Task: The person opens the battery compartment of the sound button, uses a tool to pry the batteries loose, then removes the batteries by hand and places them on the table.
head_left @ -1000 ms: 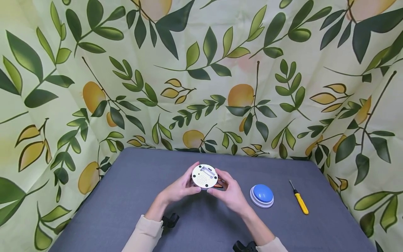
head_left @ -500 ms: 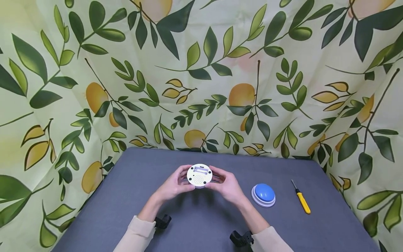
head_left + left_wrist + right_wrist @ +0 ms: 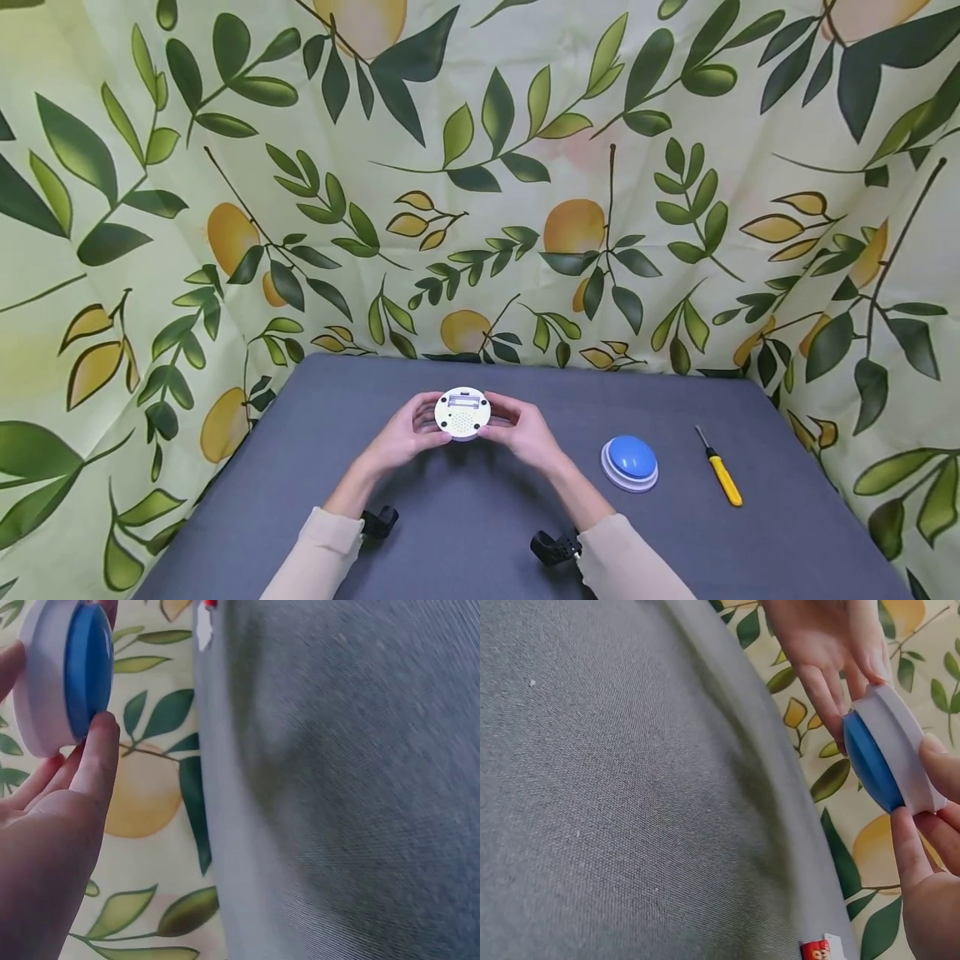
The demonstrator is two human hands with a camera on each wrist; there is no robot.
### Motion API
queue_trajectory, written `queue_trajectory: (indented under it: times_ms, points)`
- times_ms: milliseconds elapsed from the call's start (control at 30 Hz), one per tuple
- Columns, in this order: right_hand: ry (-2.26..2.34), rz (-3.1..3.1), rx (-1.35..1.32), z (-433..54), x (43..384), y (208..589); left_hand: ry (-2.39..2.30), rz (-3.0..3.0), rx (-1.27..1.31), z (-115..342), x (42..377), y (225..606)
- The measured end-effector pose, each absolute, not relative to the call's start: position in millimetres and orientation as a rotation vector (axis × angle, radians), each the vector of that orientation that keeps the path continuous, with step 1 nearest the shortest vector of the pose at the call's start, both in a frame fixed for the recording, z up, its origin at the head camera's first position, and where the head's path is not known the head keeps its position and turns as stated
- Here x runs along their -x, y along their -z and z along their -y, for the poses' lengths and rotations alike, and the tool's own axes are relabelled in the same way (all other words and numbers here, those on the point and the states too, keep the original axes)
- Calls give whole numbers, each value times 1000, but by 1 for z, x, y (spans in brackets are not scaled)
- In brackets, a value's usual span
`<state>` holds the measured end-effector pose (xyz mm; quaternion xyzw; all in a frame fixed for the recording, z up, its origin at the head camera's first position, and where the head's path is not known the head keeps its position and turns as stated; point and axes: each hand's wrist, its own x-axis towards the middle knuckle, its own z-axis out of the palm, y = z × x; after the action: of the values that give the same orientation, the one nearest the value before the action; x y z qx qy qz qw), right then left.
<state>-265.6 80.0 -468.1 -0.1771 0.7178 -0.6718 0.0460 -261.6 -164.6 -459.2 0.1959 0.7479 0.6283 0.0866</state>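
Note:
Both hands hold a push button (image 3: 462, 423) above the grey table, its white underside turned up toward the head camera. A rectangular battery recess, a speaker grid of small holes and dark round feet show on that underside. My left hand (image 3: 401, 433) grips the left rim, thumb on the near edge; my right hand (image 3: 528, 435) grips the right rim in the same way. The wrist views show the button's blue dome (image 3: 88, 671) facing down toward the table, fingertips at the dome's edge and thumbs against the white base (image 3: 900, 735).
A second blue button (image 3: 631, 458) on a white base sits dome up to the right. Beyond it lies a screwdriver (image 3: 722, 471) with a yellow handle. A small red item (image 3: 816, 950) and a white piece (image 3: 834, 946) lie under the hands. Leaf-patterned cloth (image 3: 465, 250) surrounds the table.
Both hands have carried the button a little left, turning it so that its slanted recess now sits level. The orange items seen beside the right fingers one second ago are hidden.

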Motion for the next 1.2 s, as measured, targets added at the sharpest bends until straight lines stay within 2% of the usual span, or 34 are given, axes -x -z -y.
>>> queue_trajectory:
  times_ms: [600,1200]
  points:
    - [1980,-2262,420,-64,281,500,-1796,-2332,-376,166,271,479]
    - [1845,-2332,465,-61,281,503,-1706,-2368,-353,169,273,487]
